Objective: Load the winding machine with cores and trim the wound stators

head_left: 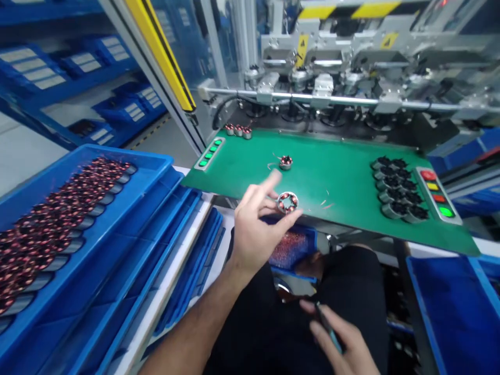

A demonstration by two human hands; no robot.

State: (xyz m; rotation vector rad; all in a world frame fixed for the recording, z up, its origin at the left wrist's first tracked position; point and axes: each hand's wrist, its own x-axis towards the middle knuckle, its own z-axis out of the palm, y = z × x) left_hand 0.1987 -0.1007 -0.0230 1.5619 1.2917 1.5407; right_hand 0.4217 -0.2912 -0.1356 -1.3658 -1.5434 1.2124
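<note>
My left hand holds a copper-wound stator ring between thumb and fingers, over the front edge of the green work surface. Another wound stator lies on the green surface just beyond that hand, with thin wire scraps around it. Low in the view, over my lap, my right hand has its fingers wrapped round a slim tool with a dark tip and a teal handle. The tool is blurred, so its exact type cannot be made out.
Several black-topped stators stand at the right beside a button panel. Three wound stators sit back left. A blue tray of stators is at the left, and a machine spans the back. A blue bin is lower right.
</note>
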